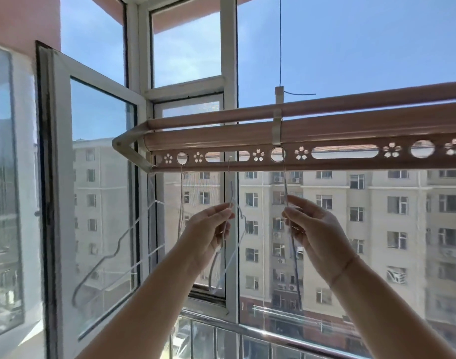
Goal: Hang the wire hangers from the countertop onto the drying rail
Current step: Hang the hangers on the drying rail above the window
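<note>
- Rail [325, 136]: pinkish-brown, two tubes over a flat strip punched with round holes, oblong slots and flower cut-outs; spans the view from centre-left to the right edge, in front of the glass.
- Bracket [277, 128]: cream, wraps the front tube; hangs from a thin cord [280, 47] running up out of view.
- Left hanger [181, 193]: pale wire, hooks through the first round hole near the rail's left end; hangs free, body swung left before the open window [58, 177].
- Middle hanger [231, 189]: white wire, hook at the lower edge of an oblong slot; cannot tell whether fully seated.
- Left hand [208, 229]: raised, pinches the middle hanger's neck between thumb and fingertips.
- Right hanger [285, 185]: wire, hooks through the second round hole, beneath the bracket; body hangs straight down.
- Right hand [317, 229]: raised, pinches the right hanger's neck just below the rail.
- Handrail [273, 338]: steel, crosses below the arms.
- Building [377, 216]: cream, many-windowed, beyond the glass.
</note>
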